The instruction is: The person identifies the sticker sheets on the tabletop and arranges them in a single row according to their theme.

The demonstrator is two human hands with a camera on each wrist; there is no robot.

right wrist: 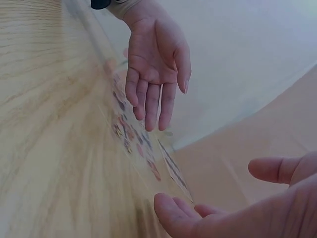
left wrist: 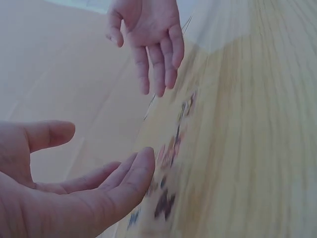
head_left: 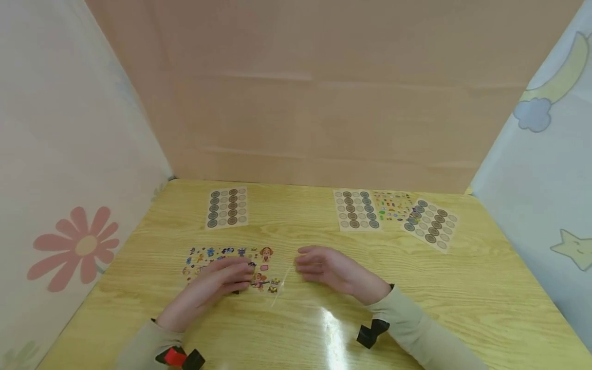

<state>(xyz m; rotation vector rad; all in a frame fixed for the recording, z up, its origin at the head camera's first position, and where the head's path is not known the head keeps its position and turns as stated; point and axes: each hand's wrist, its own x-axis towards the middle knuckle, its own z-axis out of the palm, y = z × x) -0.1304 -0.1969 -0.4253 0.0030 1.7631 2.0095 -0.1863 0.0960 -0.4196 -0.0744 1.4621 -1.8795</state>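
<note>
A clear sticker sheet (head_left: 264, 267) printed with small colourful cartoon figures lies on the table in front of me. My left hand (head_left: 226, 275) is over the middle of that sheet in the head view and hides part of it. Its fingers are loosely extended, with nothing between thumb and fingers in the left wrist view. My right hand (head_left: 328, 270) hovers just right of the sheet's edge, palm turned towards the left hand. Relaxed fingers and a raised thumb show in the right wrist view, holding nothing. Whether either hand touches the sheet or table, I cannot tell.
A sheet of round coin-like prints (head_left: 227, 208) lies at the back left. Two similar sheets, one straight (head_left: 356, 210) and one tilted (head_left: 431, 224), lie at the back right. A sheet of tiny stickers (head_left: 392, 205) sits between them. Paper-covered walls enclose the table (head_left: 287, 329).
</note>
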